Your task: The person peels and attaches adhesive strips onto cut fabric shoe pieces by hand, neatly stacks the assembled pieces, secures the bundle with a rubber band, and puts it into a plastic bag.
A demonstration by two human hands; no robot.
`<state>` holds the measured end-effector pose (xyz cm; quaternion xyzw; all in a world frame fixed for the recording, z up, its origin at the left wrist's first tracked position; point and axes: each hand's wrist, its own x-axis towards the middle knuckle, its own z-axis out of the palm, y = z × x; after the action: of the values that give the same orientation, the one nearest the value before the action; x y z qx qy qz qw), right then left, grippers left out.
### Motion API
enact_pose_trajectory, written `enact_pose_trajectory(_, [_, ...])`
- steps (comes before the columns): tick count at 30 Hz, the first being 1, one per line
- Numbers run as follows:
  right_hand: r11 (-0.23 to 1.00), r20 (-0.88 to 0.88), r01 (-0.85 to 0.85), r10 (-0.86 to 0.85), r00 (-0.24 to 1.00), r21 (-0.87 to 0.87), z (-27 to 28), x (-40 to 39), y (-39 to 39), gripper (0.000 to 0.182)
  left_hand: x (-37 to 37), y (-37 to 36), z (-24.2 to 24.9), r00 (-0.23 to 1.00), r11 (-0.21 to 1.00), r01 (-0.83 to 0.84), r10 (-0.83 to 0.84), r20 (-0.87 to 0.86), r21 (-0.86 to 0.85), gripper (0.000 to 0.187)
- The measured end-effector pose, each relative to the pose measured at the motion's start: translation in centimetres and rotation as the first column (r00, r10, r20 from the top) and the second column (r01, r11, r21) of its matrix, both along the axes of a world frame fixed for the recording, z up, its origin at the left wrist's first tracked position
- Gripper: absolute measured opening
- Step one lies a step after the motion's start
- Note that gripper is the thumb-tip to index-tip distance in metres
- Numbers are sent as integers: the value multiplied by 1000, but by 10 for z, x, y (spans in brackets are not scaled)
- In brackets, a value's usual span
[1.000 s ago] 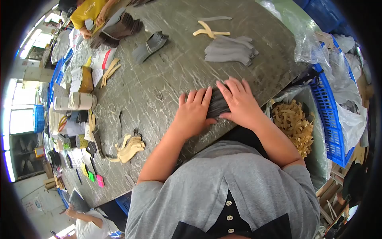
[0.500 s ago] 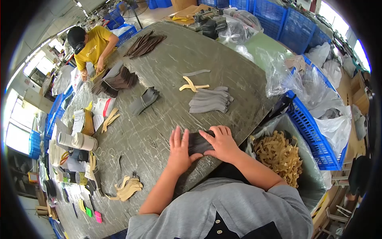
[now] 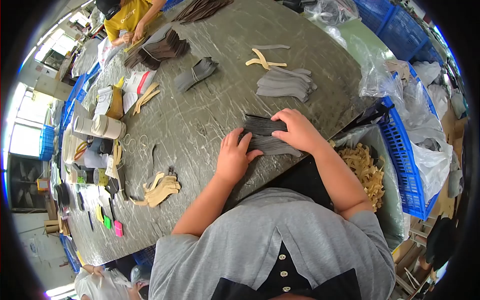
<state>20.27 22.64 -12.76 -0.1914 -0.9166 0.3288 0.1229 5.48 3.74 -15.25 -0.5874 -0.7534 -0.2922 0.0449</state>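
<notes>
While both hands press flat, fingers together, on the stack of dark grey cut pieces (image 3: 267, 135) mid-frame, it looks fanned. If the left hand (image 3: 232, 157) or right hand (image 3: 298, 131) lifts unevenly, pieces could slide off the table (image 3: 200, 115) edge.

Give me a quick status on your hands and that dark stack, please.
Left hand and right hand both flat on the dark stack, pressing, not gripping. Stack on table near the edge. Nothing in the way.
</notes>
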Motion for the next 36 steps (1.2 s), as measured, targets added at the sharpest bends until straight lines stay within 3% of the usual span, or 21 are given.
enact_pose_trajectory(6, [998, 32, 4, -2, 999, -62, 7, -7, 4, 37, -6, 0, 1, 997, 997, 70, -70, -8, -18, 63])
enact_pose_trajectory(10, [982, -4, -43, 44, 999, 184, 0, -14, -4, 35, -4, 1, 2, 996, 997, 82, -82, 25, 3, 60])
enact_pose_trajectory(12, [961, -26, -115, 125, 992, 252, -2, -16, -8, 34, -5, 2, 7, 993, 995, 103, -104, -52, -12, 58])
enact_pose_trajectory(19, [958, -11, -119, 126, 992, 261, -8, -20, 1, 34, -8, 4, 18, 970, 976, 205, -213, -117, -79, 56])
enact_pose_trajectory(24, [925, -64, -62, 92, 994, 374, -12, -22, 8, 41, -11, 16, 27, 959, 942, 260, -277, -54, -210, 54])
enact_pose_trajectory(28, [961, -47, -76, 92, 995, 267, -15, -20, 15, 46, -10, 19, 24, 939, 907, 315, -341, -49, -281, 46])
enact_pose_trajectory(32, [992, -50, -94, 99, 994, 83, -10, -17, 19, 48, 0, 10, 20, 864, 851, 477, -500, -59, -221, 36])
enact_pose_trajectory(36, [985, -69, -170, 169, 983, -17, -7, -15, 18, 48, -5, 15, 11, 898, 925, 345, -375, -231, -158, 34])
